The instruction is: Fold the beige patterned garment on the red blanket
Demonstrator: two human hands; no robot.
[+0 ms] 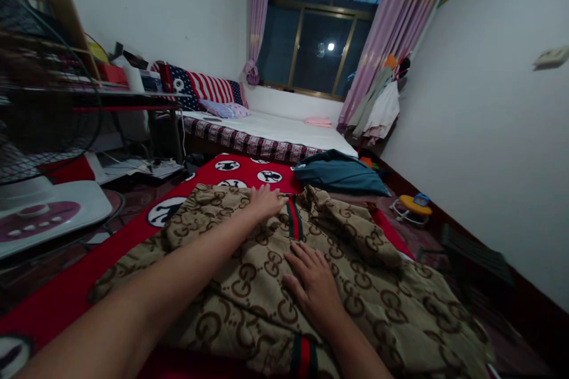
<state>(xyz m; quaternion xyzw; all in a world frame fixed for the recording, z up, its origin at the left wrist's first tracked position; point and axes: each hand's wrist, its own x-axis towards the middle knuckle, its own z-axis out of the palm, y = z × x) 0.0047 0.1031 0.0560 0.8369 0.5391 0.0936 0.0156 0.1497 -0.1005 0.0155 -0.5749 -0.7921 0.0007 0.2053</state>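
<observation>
Tan patterned garment (249, 284) under both flat hands; near edge cut off.

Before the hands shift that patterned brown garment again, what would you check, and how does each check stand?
1. Left hand flat on the tan and brown patterned fabric garment, near its far edge: ok.
2. Right hand flat on the garment's middle, beside the green and red stripe: ok.
3. Garment lying smooth: not ok, the right side is bunched in folds.
4. Garment fully on the red blanket with black and white round prints: cannot tell, its right edge is in shadow.
5. Folded teal cloth apart from the garment: ok.
</observation>
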